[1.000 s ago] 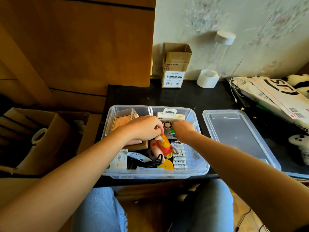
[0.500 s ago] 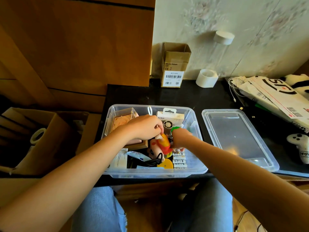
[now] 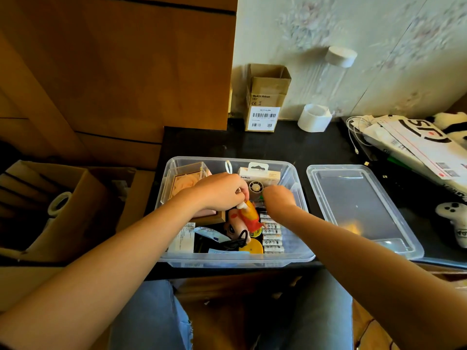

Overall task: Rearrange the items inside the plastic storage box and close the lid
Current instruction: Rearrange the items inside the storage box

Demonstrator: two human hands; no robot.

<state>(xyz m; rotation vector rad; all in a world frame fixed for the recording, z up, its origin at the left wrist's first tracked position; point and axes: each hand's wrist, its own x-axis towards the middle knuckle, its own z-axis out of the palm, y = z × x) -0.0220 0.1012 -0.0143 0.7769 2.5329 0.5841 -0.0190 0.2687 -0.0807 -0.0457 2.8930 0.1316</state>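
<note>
A clear plastic storage box (image 3: 300,178) was seen at the near edge of a dark tabletop (image 3: 285,145), its lid (image 3: 358,205) laid just beside it. A doll figure (image 3: 246,219) was pinched by the left hand (image 3: 222,190); the right hand's (image 3: 278,199) grip could not be told.

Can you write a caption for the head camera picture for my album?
Two hands, left and right, sort a red-and-yellow toy figure inside a clear plastic storage box; its clear lid lies alongside.
</note>
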